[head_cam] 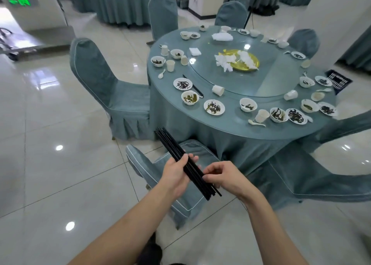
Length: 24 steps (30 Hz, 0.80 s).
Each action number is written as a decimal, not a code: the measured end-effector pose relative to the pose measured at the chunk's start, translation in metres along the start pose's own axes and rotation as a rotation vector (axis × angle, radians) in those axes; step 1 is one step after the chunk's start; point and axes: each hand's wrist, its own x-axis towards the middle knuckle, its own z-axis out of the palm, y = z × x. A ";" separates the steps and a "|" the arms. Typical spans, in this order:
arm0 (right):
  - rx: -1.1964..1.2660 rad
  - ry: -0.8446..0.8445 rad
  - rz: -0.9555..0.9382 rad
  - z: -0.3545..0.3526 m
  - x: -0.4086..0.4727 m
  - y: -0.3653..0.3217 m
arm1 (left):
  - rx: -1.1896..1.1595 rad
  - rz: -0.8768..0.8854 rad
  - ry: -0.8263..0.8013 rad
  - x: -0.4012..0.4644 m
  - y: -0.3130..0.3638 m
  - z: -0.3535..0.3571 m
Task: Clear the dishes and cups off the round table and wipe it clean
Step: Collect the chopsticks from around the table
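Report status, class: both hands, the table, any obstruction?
Left hand and right hand gripping bundle of black chopsticks. Round teal-clothed table uncleared: white bowls, paper cups remain. Teal-covered chair between person and table.

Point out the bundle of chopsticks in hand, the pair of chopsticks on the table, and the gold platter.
bundle of chopsticks (172, 144): head view, on the black shafts above the left hand.
pair of chopsticks (193, 86): head view, mid-length.
gold platter (244, 65): head view, on its bare front part.
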 end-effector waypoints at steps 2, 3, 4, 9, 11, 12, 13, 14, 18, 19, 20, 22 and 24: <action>0.028 0.053 -0.008 0.010 0.001 -0.004 | -0.037 0.006 -0.010 0.004 0.008 -0.004; 0.034 0.083 -0.010 0.016 0.004 -0.007 | -0.051 0.010 -0.021 0.007 0.013 -0.007; 0.041 0.111 -0.011 0.022 0.007 -0.009 | -0.058 0.017 -0.031 0.010 0.018 -0.011; 0.119 0.252 -0.037 0.059 0.037 -0.026 | -0.074 0.050 -0.044 0.032 0.057 -0.026; 0.234 0.416 -0.044 0.087 0.062 -0.043 | -0.095 0.055 -0.016 0.048 0.092 -0.035; 0.311 0.518 -0.035 0.102 0.076 -0.054 | -0.100 0.071 -0.004 0.056 0.112 -0.041; 0.393 0.606 -0.023 0.120 0.092 -0.066 | -0.100 0.093 0.001 0.064 0.134 -0.047; 0.472 0.665 -0.009 0.138 0.108 -0.079 | -0.093 0.115 0.000 0.069 0.156 -0.054; 0.690 0.672 0.047 0.208 0.172 -0.135 | -0.080 0.177 0.004 0.088 0.235 -0.087; 0.713 0.672 0.045 0.223 0.186 -0.149 | -0.081 0.185 0.002 0.092 0.251 -0.095; 0.726 0.670 0.046 0.236 0.198 -0.161 | -0.082 0.189 0.003 0.097 0.266 -0.104; 0.750 0.658 0.056 0.259 0.218 -0.184 | -0.092 0.184 0.008 0.105 0.293 -0.119; 0.767 0.645 0.082 0.275 0.234 -0.200 | -0.111 0.180 0.016 0.112 0.314 -0.132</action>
